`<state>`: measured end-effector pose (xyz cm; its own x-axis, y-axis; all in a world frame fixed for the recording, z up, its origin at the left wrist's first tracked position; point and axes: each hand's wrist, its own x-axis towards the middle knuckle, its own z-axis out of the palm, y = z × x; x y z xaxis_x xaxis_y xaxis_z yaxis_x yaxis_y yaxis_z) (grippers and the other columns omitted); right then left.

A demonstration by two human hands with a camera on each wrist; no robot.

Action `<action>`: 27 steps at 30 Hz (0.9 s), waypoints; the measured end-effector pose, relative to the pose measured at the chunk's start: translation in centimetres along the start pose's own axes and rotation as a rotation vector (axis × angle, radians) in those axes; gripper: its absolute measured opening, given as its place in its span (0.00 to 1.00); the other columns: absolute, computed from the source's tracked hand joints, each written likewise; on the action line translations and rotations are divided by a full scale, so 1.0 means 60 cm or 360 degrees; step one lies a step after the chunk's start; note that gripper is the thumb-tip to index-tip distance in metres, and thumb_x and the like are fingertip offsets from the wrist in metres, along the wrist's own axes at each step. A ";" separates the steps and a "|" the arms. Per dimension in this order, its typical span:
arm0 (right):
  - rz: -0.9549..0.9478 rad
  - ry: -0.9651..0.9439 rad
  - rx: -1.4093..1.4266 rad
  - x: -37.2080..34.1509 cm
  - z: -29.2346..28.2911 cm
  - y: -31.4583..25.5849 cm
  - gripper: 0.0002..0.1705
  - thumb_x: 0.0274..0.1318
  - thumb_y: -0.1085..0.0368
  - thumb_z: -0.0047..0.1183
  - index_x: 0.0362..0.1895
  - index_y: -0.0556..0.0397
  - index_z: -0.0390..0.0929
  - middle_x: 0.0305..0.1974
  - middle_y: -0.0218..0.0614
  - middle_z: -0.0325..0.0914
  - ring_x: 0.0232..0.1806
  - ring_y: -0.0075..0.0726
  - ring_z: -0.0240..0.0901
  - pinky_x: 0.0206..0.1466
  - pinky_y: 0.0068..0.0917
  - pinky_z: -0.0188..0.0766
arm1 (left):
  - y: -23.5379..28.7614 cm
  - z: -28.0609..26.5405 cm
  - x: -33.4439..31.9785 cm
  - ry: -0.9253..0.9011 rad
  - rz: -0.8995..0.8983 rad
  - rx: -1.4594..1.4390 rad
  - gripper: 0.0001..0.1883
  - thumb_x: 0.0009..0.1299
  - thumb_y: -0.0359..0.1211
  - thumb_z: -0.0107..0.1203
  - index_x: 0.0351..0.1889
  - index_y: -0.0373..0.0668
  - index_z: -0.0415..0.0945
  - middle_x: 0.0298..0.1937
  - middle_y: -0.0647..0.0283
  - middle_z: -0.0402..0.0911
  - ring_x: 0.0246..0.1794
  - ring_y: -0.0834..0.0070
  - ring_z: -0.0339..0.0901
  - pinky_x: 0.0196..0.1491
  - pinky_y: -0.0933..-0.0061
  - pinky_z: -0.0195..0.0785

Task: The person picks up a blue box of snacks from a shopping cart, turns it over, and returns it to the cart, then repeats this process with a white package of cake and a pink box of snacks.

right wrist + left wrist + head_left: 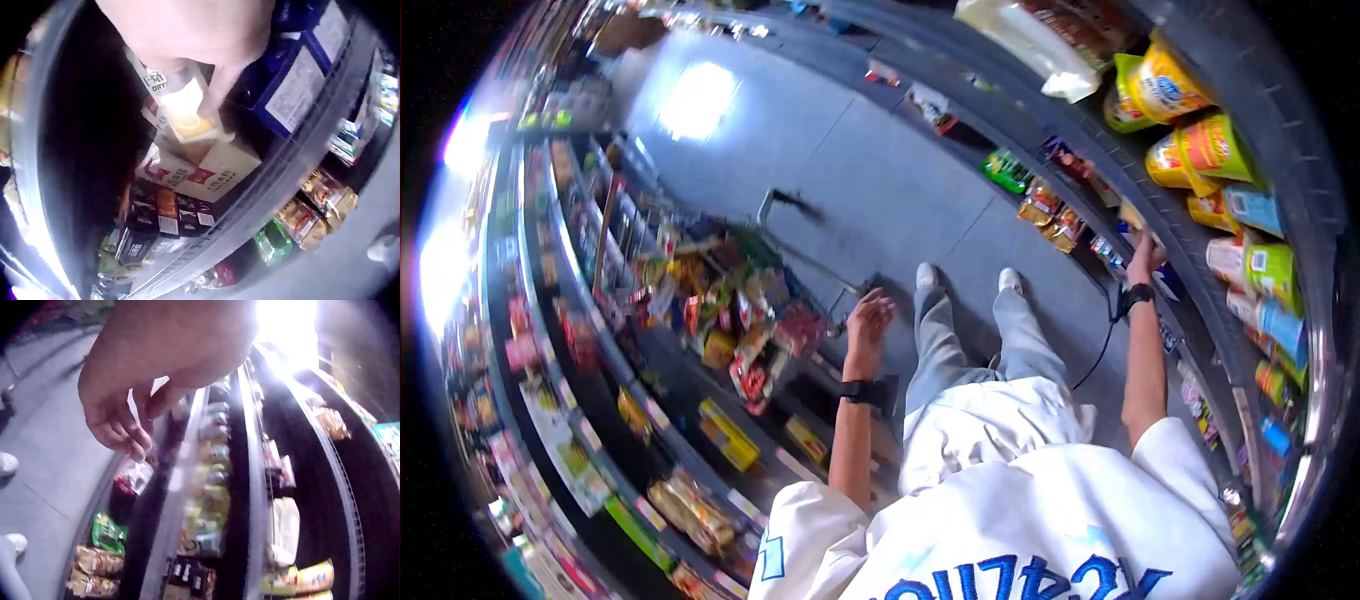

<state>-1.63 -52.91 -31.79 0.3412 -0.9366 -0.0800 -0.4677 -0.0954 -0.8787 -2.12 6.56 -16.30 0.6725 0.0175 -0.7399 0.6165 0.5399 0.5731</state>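
Note:
Thumb and fingers of my right hand (1141, 262) pinch a cream packet with a yellow end (187, 112); in the right wrist view the hand (197, 31) is over the packet. Below it, a cream carton with red labels (219, 174) stands on the shelf. Dark boxes (164, 209) are beside the carton on one side, blue boxes (290, 90) on the other. My left hand (868, 322) hangs above the floor near the cart, fingers loosely bent. The left wrist view has this hand (150, 369) in front of distant shelves, with no held item visible.
A cart heaped with packages (740, 310) stands to the left, its handle (765, 205) over the grey floor. Shelves of goods (660, 410) line the left side. Yellow and green cups (1200, 150) fill the right shelf. Snack packs (1050, 215) are on a lower shelf.

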 end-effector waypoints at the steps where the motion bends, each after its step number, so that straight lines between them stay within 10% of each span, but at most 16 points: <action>1: -0.0071 -0.0050 -0.0291 0.026 0.004 0.007 0.20 0.53 0.57 0.54 0.45 0.57 0.74 0.44 0.39 0.76 0.40 0.37 0.75 0.41 0.28 0.74 | -0.021 -0.042 -0.021 0.0110 -0.0015 -0.0054 0.18 0.68 0.30 0.44 0.56 0.36 0.67 0.38 0.58 0.78 0.38 0.68 0.77 0.45 0.72 0.72; 8: -0.0276 -0.0542 -0.1113 0.106 0.059 0.010 0.28 0.60 0.45 0.40 0.46 0.56 0.77 0.49 0.44 0.76 0.52 0.48 0.72 0.53 0.35 0.65 | -0.240 -0.250 -0.204 0.0635 -0.0176 -0.0344 0.20 0.68 0.30 0.41 0.58 0.37 0.65 0.43 0.56 0.75 0.43 0.65 0.75 0.50 0.67 0.70; 21: -0.0889 -0.0718 -0.0730 0.051 0.047 -0.106 0.26 0.62 0.49 0.42 0.50 0.59 0.74 0.50 0.44 0.76 0.53 0.47 0.70 0.53 0.35 0.63 | -0.382 -0.333 -0.316 0.0775 -0.0277 -0.0423 0.18 0.68 0.34 0.42 0.54 0.36 0.67 0.45 0.55 0.75 0.46 0.63 0.75 0.50 0.66 0.70; 24: -0.0290 -0.0758 -0.1010 0.023 0.013 -0.139 0.23 0.61 0.48 0.44 0.43 0.56 0.77 0.40 0.38 0.80 0.43 0.38 0.75 0.43 0.31 0.67 | -0.368 -0.335 -0.297 0.0740 -0.0213 -0.0304 0.17 0.68 0.32 0.42 0.53 0.35 0.67 0.42 0.54 0.76 0.42 0.63 0.77 0.47 0.67 0.73; 27: -0.0144 -0.0467 -0.0317 0.007 -0.033 -0.114 0.20 0.60 0.48 0.45 0.34 0.52 0.77 0.29 0.29 0.77 0.32 0.29 0.72 0.35 0.26 0.65 | -0.342 -0.312 -0.282 0.0718 -0.0230 -0.0352 0.15 0.68 0.29 0.42 0.51 0.35 0.68 0.38 0.54 0.77 0.38 0.64 0.78 0.43 0.69 0.74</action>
<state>0.10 -53.31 -24.88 0.5944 -0.7874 -0.1633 -0.5647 -0.2641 -0.7819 -33.82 10.94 -22.18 0.3137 0.2645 -0.9119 0.5560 0.7274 0.4022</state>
